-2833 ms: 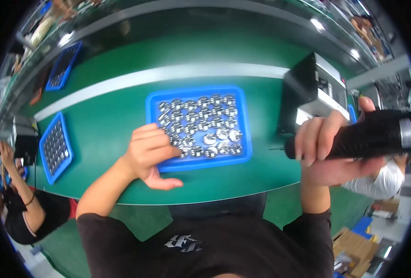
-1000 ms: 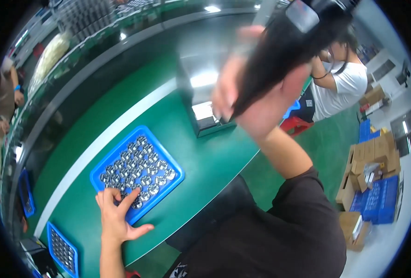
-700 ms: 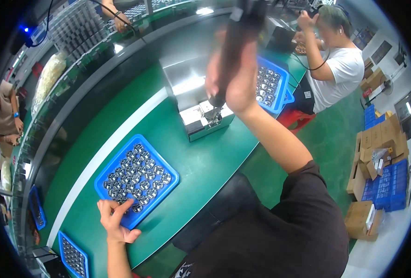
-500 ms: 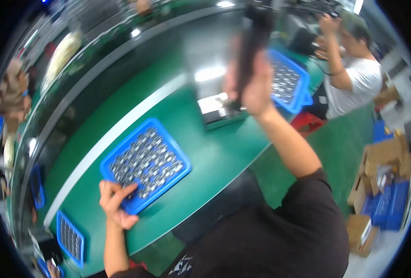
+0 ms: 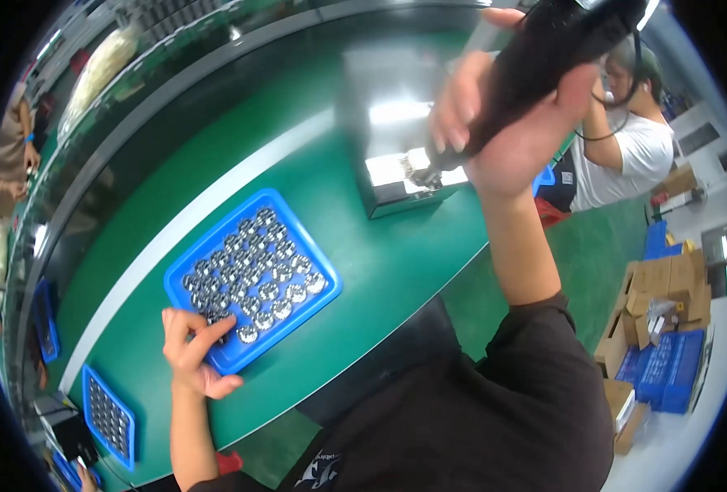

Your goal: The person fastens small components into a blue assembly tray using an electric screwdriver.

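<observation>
My right hand (image 5: 519, 123) is wrapped round a black electric screwdriver (image 5: 536, 74), held tilted. The tool's tip points down at the top of a silver metal box (image 5: 404, 174); whether it touches I cannot tell. A blue tray (image 5: 298, 320) lies to the left, with several small round shiny metal parts (image 5: 253, 266) laid out in it. My left hand (image 5: 189, 354) is at the tray's near left corner, thumb apart from the fingers. Its index fingertip reaches over the rim to a part there, apparently touching it.
Farther left lies another blue tray (image 5: 105, 414) of parts, by a black box (image 5: 68, 430). A pale strip (image 5: 175, 246) runs along the green table (image 5: 372, 271). At right sits a person (image 5: 618, 156) in white; cardboard boxes (image 5: 667, 287) and blue cartons (image 5: 671, 369) stand on the floor.
My right hand has moved right with the screwdriver, which now leans over more. My left hand stays by the tray corner. The view has shifted slightly.
</observation>
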Tool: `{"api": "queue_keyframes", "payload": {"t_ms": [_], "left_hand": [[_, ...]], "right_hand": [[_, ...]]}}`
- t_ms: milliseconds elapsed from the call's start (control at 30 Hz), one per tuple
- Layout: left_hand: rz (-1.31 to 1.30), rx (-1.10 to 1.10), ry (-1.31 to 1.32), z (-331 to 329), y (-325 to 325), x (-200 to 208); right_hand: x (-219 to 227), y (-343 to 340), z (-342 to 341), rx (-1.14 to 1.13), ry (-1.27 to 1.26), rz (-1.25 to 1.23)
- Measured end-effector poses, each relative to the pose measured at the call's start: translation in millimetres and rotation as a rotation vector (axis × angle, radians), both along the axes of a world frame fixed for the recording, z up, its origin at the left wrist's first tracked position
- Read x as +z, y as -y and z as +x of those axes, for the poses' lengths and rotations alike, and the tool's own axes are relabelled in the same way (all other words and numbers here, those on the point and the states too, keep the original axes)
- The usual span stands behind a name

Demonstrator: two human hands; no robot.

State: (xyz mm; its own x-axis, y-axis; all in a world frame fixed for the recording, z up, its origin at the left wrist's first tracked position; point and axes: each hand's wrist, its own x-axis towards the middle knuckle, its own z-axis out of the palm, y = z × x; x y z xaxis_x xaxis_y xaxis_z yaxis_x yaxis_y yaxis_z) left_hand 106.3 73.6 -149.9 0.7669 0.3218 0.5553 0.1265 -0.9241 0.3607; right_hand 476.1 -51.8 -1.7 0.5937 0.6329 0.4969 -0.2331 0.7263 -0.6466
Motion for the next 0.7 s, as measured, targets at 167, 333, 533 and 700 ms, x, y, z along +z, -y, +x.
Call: {"api": "queue_keyframes", "payload": {"t_ms": [167, 333, 533, 700], "left_hand": [[0.013, 0.013, 0.031, 3.5, 3.8, -0.2], [-0.016, 0.02, 0.038, 6.5, 3.2, -1.5], [-0.022, 0.029, 0.016, 2.3, 5.5, 2.4], [-0.033, -0.054, -0.031, 4.2, -2.0, 8.1]], "right_hand": [[-13.2, 5.9, 45.6, -0.214, 0.323, -0.162], [-37.9, 5.1, 54.2, -0.279, 0.345, -0.253], [-53.4, 6.7, 35.4, -0.148, 0.332, -0.334], [-51.1, 11.2, -6.0, 0.223, 0.209, -0.142]]}}
